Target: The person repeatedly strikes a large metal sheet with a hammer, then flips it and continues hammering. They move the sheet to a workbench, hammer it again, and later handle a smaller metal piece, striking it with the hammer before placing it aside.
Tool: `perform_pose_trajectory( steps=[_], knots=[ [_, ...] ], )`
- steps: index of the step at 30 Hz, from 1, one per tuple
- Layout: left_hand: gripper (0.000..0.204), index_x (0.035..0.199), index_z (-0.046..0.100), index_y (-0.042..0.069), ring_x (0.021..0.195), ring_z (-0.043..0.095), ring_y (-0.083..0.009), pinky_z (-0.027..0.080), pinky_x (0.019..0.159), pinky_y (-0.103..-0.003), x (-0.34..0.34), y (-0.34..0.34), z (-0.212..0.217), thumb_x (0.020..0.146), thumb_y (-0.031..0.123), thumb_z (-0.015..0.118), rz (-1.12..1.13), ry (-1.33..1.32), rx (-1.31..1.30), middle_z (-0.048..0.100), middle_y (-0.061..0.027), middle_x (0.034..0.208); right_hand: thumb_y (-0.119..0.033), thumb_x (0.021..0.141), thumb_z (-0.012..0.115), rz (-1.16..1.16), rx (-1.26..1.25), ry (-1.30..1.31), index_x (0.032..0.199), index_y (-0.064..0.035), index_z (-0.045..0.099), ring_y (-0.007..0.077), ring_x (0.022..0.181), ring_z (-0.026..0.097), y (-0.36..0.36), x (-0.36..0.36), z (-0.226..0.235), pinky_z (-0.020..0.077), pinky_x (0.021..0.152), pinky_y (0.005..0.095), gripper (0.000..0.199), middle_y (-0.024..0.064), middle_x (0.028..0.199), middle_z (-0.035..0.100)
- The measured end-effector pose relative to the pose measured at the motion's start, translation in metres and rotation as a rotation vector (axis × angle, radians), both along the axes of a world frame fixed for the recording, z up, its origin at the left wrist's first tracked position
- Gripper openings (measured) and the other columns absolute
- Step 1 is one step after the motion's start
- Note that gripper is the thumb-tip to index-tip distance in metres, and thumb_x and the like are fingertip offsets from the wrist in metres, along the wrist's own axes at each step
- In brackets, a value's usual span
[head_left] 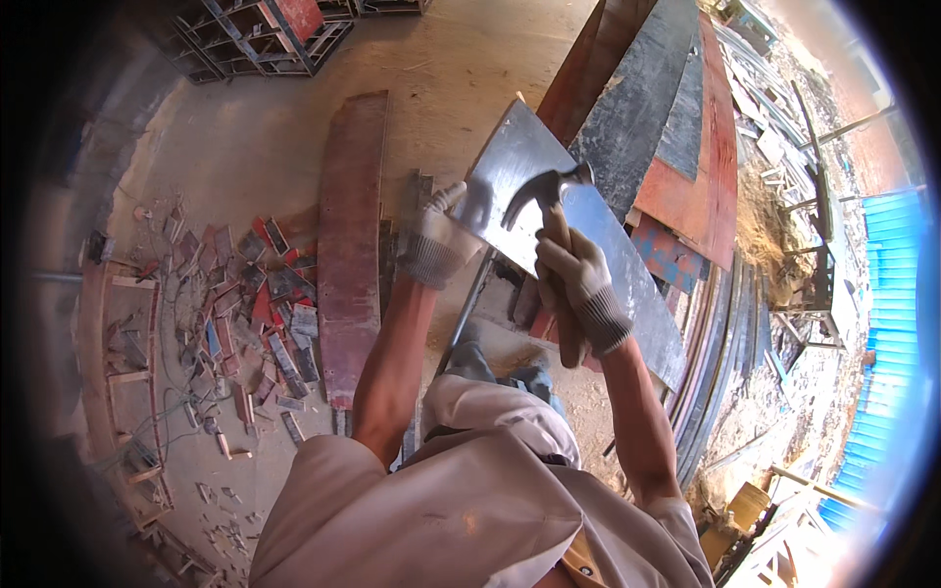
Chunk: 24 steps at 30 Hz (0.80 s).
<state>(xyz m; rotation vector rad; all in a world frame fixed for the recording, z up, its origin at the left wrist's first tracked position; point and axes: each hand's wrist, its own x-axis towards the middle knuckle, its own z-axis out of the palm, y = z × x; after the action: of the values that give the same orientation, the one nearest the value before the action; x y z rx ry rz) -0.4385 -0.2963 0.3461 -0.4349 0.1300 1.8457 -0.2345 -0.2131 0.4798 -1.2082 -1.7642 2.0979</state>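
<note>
My gloved right hand [573, 279] grips the wooden handle of a claw hammer [547, 189], its steel head raised over a long grey board [588, 245]. That board slants from upper middle down to the right. Gripping the board's left edge near its upper end is my gloved left hand [438, 240]. Both forearms rise from the lower edge over my pale trousers.
A long reddish plank [348, 245] lies on the concrete floor to the left, beside a heap of small red and grey offcuts [255, 294]. Stacked red and dark panels [676, 127] lie at upper right. Metal frames [260, 34] stand at top left; blue corrugated sheets [887, 323] at right.
</note>
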Motion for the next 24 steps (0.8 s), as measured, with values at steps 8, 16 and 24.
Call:
perform_pose_trajectory(
  steps=[8, 16, 24],
  knots=[
    [0.051, 0.137, 0.058, -0.002, 0.127, 0.058, -0.0289, 0.040, 0.114, -0.045, -0.018, -0.010, 0.029, 0.108, 0.040, 0.057, -0.055, 0.317, -0.099, 0.062, -0.0149, 0.135, -0.029, 0.103, 0.064, -0.112, -0.022, 0.017, 0.089, -0.0025, 0.059, 0.0147, 0.048, 0.055, -0.006, -0.076, -0.005, 0.0441, 0.040, 0.0313, 0.030, 0.0050, 0.069, 0.059],
    [0.034, 0.121, 0.062, -0.003, 0.114, 0.065, -0.0178, 0.054, 0.101, -0.031, -0.017, 0.004, 0.044, 0.108, 0.028, 0.063, -0.060, 0.487, -0.191, 0.069, -0.0146, 0.118, -0.035, 0.098, 0.063, -0.096, 0.161, -0.094, 0.100, -0.0001, 0.059, 0.0175, 0.053, 0.060, -0.044, -0.065, -0.019, 0.0492, 0.047, 0.0360, 0.036, 0.0074, 0.073, 0.063],
    [0.042, 0.124, 0.065, -0.001, 0.093, 0.061, -0.0204, 0.054, 0.086, -0.035, -0.011, 0.020, 0.029, 0.104, 0.035, 0.069, -0.109, 1.039, -0.409, 0.063, -0.0103, 0.099, -0.026, 0.102, 0.068, -0.601, 0.583, 0.151, 0.128, -0.0020, 0.054, 0.0360, 0.082, 0.072, -0.130, -0.085, -0.121, 0.0572, 0.071, 0.0441, 0.038, 0.0214, 0.096, 0.070]
  ],
)
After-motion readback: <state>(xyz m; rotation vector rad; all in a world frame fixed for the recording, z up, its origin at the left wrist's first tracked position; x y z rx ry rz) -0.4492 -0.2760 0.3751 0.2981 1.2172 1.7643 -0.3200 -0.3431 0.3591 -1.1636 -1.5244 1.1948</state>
